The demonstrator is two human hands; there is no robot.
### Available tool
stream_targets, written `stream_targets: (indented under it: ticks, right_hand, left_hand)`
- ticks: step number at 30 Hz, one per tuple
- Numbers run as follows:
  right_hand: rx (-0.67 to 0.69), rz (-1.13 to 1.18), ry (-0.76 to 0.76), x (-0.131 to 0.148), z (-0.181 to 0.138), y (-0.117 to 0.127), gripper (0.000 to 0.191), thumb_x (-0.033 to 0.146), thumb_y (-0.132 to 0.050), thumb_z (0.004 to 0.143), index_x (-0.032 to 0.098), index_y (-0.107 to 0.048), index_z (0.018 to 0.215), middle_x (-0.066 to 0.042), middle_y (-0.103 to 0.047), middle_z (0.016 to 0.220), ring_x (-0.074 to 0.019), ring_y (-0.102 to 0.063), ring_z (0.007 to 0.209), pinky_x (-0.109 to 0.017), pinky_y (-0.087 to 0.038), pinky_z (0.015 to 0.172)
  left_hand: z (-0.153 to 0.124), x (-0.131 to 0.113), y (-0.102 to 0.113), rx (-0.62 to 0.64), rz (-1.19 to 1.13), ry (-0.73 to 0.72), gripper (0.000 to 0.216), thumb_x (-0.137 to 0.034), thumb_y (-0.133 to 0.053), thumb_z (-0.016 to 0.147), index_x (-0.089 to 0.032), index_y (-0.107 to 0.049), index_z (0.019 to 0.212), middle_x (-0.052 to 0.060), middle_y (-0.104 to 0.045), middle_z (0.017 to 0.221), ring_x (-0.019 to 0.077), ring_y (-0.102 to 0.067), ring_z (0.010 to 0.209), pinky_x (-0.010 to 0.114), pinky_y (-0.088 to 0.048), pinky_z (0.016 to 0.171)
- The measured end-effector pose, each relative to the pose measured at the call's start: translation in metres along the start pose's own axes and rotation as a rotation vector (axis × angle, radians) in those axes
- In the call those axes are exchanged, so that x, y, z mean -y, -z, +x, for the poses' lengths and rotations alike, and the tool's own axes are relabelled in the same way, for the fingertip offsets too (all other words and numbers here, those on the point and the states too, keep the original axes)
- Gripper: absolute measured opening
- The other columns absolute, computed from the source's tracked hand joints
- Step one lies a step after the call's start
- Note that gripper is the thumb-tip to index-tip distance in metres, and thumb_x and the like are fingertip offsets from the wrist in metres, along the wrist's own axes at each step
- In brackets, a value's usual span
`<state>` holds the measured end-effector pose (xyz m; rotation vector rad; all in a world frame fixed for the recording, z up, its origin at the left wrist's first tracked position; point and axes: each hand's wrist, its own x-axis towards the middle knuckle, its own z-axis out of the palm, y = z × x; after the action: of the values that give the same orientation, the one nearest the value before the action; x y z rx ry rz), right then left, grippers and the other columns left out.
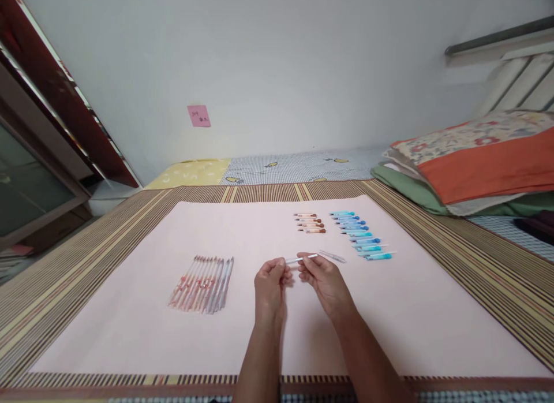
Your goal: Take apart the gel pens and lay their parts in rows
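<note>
My left hand point(270, 283) and my right hand point(325, 282) meet above the pale sheet, fingers closed. Between them a thin white pen refill point(296, 260) is pinched, one end in each hand's fingertips. Just beyond my right hand lies a clear pen barrel point(333, 257). Further back are several short pens with brown tops point(310, 223). To their right, a slanting column of blue pens point(363, 237) lies on the sheet. Left of my hands several slim pens with clear barrels and reddish marks point(201, 284) lie side by side.
The pale sheet point(116, 322) covers much of a striped mat point(56, 310). Folded bedding with an orange cover point(471, 166) is stacked at the right. A patterned cloth point(289, 168) runs along the wall, where a pink note point(199, 116) is stuck.
</note>
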<state>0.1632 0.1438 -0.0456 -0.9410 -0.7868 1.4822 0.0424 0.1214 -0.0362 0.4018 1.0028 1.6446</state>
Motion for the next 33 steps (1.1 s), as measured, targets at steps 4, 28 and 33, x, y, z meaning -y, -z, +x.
stream_targets:
  ticks: [4, 28, 33]
  right_hand:
    - [-0.053, 0.038, 0.013, -0.003, 0.002, 0.0, 0.048, 0.055, -0.092, 0.058, 0.017, -0.078, 0.083, -0.003, -0.072, 0.076, -0.0167, -0.067, 0.076, -0.028, -0.055, 0.068]
    - [-0.196, 0.206, 0.12, 0.004, 0.006, 0.009, 0.043, 0.048, -0.093, 0.06, 0.018, -0.071, 0.082, -0.004, -0.077, 0.085, -0.0175, -0.073, 0.076, -0.026, -0.061, 0.069]
    - [-0.233, 0.291, 0.104, 0.001, 0.009, 0.012, 0.032, 0.039, -0.09, 0.068, 0.017, -0.071, 0.082, -0.003, -0.075, 0.08, -0.0149, -0.072, 0.074, -0.023, -0.06, 0.067]
  left_hand:
    - [-0.001, -0.001, 0.0, 0.041, 0.024, -0.029, 0.048, -0.028, -0.095, 0.05, -0.011, -0.074, 0.089, 0.001, -0.067, 0.064, 0.011, -0.061, 0.057, 0.022, -0.049, 0.059]
    - [-0.001, 0.0, -0.001, 0.033, -0.074, 0.041, 0.04, -0.032, -0.095, 0.058, -0.011, -0.069, 0.08, 0.006, -0.072, 0.071, 0.0102, -0.064, 0.058, 0.02, -0.052, 0.056]
    - [-0.001, 0.0, -0.002, 0.082, -0.069, -0.013, 0.048, -0.031, -0.096, 0.053, -0.012, -0.072, 0.09, 0.004, -0.073, 0.072, 0.011, -0.066, 0.063, 0.021, -0.054, 0.062]
